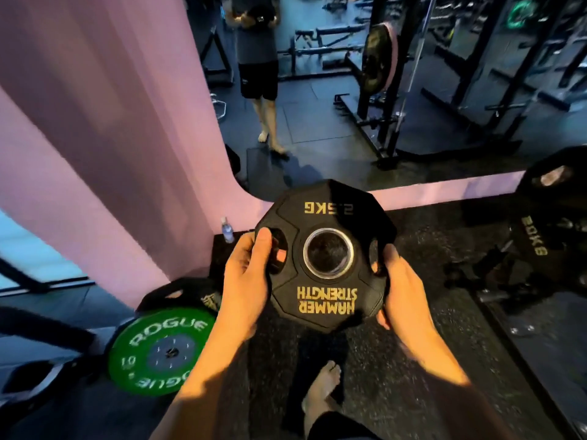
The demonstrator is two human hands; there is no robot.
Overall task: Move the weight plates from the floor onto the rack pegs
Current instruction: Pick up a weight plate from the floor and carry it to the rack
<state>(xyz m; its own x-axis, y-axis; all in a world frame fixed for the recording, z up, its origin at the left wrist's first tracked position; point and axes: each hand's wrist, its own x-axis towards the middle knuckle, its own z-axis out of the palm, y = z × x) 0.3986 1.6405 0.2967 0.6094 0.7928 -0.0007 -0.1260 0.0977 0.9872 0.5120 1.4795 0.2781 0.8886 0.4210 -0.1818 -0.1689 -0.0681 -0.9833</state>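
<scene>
A small black 2.5 kg plate (pixel 327 223) with gold lettering hangs in the air in front of me, held flat-on with its steel-ringed hole facing me. My left hand (pixel 246 281) grips its left edge, thumb over the rim and fingertips showing through a grip slot. My right hand (pixel 401 293) curls round its right edge. A green bumper plate (pixel 158 347) lies on the floor at the lower left, with a black plate (pixel 187 293) partly under it. At the right, a black 20 kg plate (pixel 536 236) sits on the dark rack (pixel 495 258).
A pink curtain (pixel 104 131) hangs at the left. A wall mirror (pixel 349 90) ahead reflects a person and gym racks. A small water bottle (pixel 227 230) stands at the curtain's foot. My bare foot (pixel 320 385) is on the black rubber floor (pixel 397 360).
</scene>
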